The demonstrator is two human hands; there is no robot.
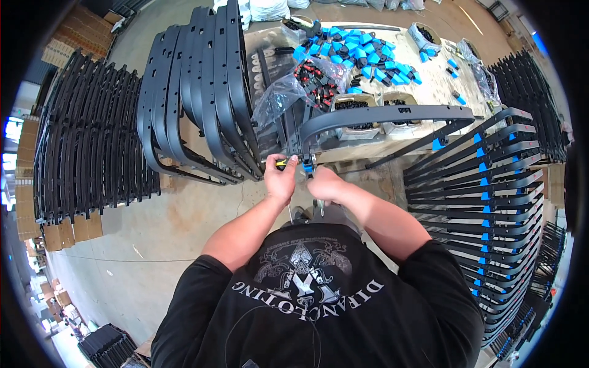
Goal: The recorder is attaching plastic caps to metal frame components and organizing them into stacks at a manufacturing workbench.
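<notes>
My left hand [280,179] is closed around a screwdriver with a yellow-and-black handle [281,164]; a thin shaft shows below the fist. Close to its right, my right hand [326,184] is curled against the near end of a curved dark-grey metal frame [380,115]. A small blue part [308,166] sits at that end, between both hands. Under my right hand a narrow metallic object [321,208] sticks out, its kind unclear. What the right fingers grip is hidden. The frame lies across the table's front edge, bending down at the far right.
The worktable [451,92] bears a heap of blue plastic parts [362,52], a plastic bag of black-and-red parts [319,83] and boxes of small black pieces [354,105]. Frames stand upright at left [208,80]; more are stacked at far left [92,135] and right [485,208].
</notes>
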